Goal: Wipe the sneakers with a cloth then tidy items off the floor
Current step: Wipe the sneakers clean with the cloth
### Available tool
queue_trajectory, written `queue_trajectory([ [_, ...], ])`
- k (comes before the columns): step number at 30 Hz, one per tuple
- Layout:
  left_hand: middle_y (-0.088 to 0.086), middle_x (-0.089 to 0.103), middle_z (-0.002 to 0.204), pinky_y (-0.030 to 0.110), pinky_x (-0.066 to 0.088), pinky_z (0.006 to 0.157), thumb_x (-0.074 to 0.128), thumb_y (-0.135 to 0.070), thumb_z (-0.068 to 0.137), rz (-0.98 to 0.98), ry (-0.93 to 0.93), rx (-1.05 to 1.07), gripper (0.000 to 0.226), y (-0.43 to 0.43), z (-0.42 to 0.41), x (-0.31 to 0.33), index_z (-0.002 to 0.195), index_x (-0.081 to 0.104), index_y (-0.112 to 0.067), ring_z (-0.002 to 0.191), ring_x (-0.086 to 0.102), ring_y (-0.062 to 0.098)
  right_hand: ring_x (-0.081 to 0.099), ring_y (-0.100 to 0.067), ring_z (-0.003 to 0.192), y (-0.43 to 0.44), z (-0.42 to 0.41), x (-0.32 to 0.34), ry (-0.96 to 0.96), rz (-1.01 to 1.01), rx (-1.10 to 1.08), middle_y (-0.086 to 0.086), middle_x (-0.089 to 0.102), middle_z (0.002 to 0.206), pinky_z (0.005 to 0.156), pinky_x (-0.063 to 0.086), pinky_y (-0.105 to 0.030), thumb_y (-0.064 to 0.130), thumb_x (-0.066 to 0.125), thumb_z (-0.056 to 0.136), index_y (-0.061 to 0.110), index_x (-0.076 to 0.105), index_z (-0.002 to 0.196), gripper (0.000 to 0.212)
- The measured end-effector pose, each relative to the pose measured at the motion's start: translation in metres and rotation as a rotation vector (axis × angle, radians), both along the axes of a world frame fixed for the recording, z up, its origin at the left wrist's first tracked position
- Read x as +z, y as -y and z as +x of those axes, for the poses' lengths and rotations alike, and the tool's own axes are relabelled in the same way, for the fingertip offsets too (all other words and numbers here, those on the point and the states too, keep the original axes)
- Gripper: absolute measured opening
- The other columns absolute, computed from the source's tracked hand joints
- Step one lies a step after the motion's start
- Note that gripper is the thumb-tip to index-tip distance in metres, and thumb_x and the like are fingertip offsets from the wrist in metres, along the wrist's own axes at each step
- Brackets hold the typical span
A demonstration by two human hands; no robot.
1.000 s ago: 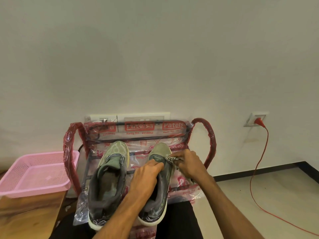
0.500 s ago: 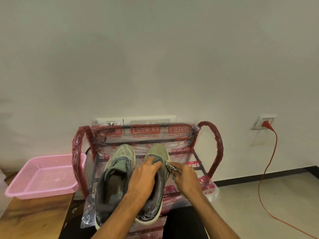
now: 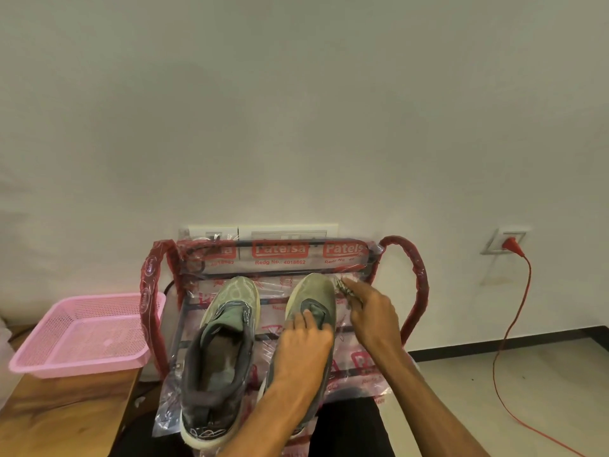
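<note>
**Q:** Where do the sneakers stand?

**A:** Side by side on the plastic-wrapped shoe rack [image 3: 418, 291], toes towards the wall. The left-hand sneaker [image 3: 224, 351] has no hand on it. The right-hand sneaker [image 3: 313, 291] is the one I am working on.

**Q:** What are your hands doing?

**A:** My left hand [image 3: 303, 344] lies over the tongue of the right-hand sneaker, fingers curled onto it to hold it steady. My right hand [image 3: 372, 315] pinches a small patterned cloth [image 3: 342, 286] in its fingers, with the forefinger stretched forward. The cloth touches the outer side of that sneaker's toe.

**Q:** How far along is the task?

**A:** By my reading, I am in the wiping step, at the toe of the right-hand sneaker. I cannot tell whether the left-hand sneaker has been wiped, since its upper shows no sure sign either way. Tidying the floor [image 3: 527, 374] looks not yet begun. Only a strip of it is in view, with a red cable [image 3: 514, 324] trailing across it from the wall socket [image 3: 506, 240].

**Q:** Anything else nearby?

**A:** A pink basket [image 3: 75, 367] on the wooden table [image 3: 66, 417] to my left, just beside the rack
</note>
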State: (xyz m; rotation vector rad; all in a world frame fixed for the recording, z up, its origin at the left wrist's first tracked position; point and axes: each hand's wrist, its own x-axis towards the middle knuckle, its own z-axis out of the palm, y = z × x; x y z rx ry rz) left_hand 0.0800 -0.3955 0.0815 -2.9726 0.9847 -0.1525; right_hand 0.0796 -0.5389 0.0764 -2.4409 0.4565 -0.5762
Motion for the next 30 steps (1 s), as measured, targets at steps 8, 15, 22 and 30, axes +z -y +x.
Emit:
queue_trajectory([
  [8, 0.026, 0.066, 0.108, 0.042, 0.053, 0.083, 0.079, -0.020, 0.073, 0.034, -0.025, -0.074, 0.040, 0.017, -0.016, -0.013, 0.111, 0.068, -0.012, 0.099, 0.065, 0.036, 0.030, -0.037, 0.142, 0.004, 0.019, 0.001, -0.234, -0.676, 0.402, -0.012, 0.030, 0.156, 0.107, 0.041, -0.054, 0.026, 0.063, 0.093, 0.029, 0.041, 0.145, 0.057],
  [15, 0.020, 0.071, 0.086, 0.038, 0.057, 0.064, 0.092, -0.021, 0.049, 0.038, -0.053, -0.103, 0.038, 0.013, -0.008, -0.023, 0.081, 0.073, -0.014, 0.077, 0.070, 0.031, 0.021, -0.034, 0.146, 0.008, 0.016, -0.005, -0.314, -0.628, 0.347, -0.008, 0.019, 0.160, 0.112, 0.032, -0.050, 0.030, 0.059, 0.095, 0.031, 0.036, 0.147, 0.057],
  [22, 0.020, 0.056, 0.125, 0.042, 0.045, 0.094, 0.051, -0.007, 0.093, -0.016, 0.029, -0.110, 0.030, 0.000, 0.002, -0.020, 0.122, 0.056, -0.010, 0.117, 0.053, 0.034, 0.025, -0.033, 0.144, 0.010, 0.021, -0.011, -0.431, -0.684, 0.259, -0.010, 0.023, 0.158, 0.111, 0.036, -0.047, 0.024, 0.057, 0.097, 0.028, 0.033, 0.149, 0.058],
  [30, 0.002, 0.056, 0.125, 0.037, 0.046, 0.084, 0.047, -0.010, 0.094, -0.295, -0.093, -0.005, 0.041, -0.011, 0.011, -0.014, 0.130, 0.049, -0.028, 0.111, 0.058, 0.025, 0.028, -0.027, 0.143, 0.001, 0.007, -0.019, -0.436, -0.541, 0.286, -0.002, 0.024, 0.159, 0.109, 0.038, -0.043, 0.019, 0.050, 0.099, 0.036, 0.039, 0.145, 0.051],
])
